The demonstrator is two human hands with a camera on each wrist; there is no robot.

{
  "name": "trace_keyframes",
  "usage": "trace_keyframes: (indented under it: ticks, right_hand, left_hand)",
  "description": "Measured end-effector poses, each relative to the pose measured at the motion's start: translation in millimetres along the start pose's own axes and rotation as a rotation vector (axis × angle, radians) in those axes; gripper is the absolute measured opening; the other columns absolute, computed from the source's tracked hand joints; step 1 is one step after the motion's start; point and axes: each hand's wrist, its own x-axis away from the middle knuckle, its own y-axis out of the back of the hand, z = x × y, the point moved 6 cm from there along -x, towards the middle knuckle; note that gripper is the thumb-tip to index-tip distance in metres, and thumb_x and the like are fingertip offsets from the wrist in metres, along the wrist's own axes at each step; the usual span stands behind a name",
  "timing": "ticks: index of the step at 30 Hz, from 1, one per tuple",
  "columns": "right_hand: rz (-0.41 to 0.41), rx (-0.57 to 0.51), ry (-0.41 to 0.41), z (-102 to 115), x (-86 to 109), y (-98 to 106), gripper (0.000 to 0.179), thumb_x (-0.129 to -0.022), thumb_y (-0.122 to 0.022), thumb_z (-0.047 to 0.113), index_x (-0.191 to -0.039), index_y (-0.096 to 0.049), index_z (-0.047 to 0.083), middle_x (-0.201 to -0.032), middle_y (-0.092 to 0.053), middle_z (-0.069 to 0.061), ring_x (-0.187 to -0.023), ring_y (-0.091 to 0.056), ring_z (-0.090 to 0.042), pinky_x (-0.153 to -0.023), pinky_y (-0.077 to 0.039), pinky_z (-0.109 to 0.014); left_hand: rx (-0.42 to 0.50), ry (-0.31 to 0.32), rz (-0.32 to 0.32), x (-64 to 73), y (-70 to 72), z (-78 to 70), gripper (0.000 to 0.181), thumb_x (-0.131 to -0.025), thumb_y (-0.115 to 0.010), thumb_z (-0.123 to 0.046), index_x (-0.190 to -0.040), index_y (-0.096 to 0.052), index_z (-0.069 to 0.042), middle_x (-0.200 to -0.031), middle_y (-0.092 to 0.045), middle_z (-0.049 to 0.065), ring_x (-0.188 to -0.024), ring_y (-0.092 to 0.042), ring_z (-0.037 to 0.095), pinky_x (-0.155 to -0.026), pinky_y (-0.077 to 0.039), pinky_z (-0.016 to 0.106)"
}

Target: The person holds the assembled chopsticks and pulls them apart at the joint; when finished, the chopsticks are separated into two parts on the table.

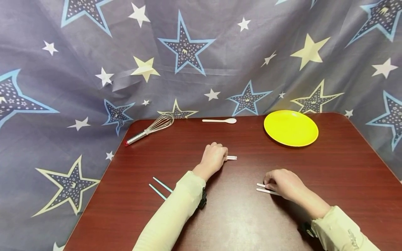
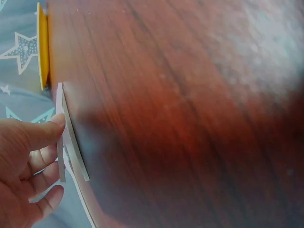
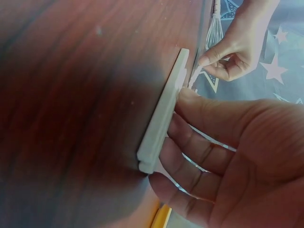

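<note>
My left hand [image 1: 214, 157] is over the middle of the table. Its thumb and fingers pinch a white chopstick [image 2: 61, 159], and a second white stick [image 2: 77, 147] lies close beside it at an angle. Farther right and nearer, my right hand [image 1: 287, 183] has thumb and fingertips at another pair of white chopsticks [image 1: 267, 191]; in the head view these lie slightly apart. The right wrist view has the pale sticks [image 3: 161, 114] low along the tabletop, thumb on one side. Part of each pair is hidden by the hand.
Blue chopsticks [image 1: 158, 191] lie left of my left forearm, partly covered by the sleeve. Along the back edge are a whisk [image 1: 150, 129], a white spoon [image 1: 220, 120] and a yellow plate [image 1: 291, 128]. A star-patterned curtain [image 1: 220, 62] hangs behind the table [image 1: 238, 223].
</note>
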Motion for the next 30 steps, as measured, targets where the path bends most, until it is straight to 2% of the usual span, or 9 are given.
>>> trace_keyframes:
  ticks: [7,30]
  right_hand:
    - [0.002,0.002,0.004,-0.7,-1.0,-0.1,0.019,-0.075,-0.08,0.008,-0.073,-0.067,0.022,-0.071,-0.063,0.012,-0.062,-0.054,-0.007,-0.056,-0.044,-0.031]
    - [-0.006,-0.004,0.014,3.2,1.1,-0.1,0.023,-0.075,-0.077,0.004,-0.071,-0.064,0.023,-0.068,-0.058,0.015,-0.06,-0.05,-0.005,-0.055,-0.043,-0.03]
  left_hand:
    - [-0.016,0.001,-0.023,-1.3,-1.2,1.8,0.014,-0.083,-0.077,-0.029,-0.077,-0.066,-0.023,-0.079,-0.06,-0.008,-0.08,-0.055,0.016,-0.071,-0.04,0.032]
    - [-0.038,0.002,-0.029,-3.4,-1.5,-0.9,0.015,-0.083,-0.076,-0.028,-0.074,-0.065,-0.023,-0.078,-0.059,-0.007,-0.08,-0.053,0.017,-0.072,-0.039,0.032]
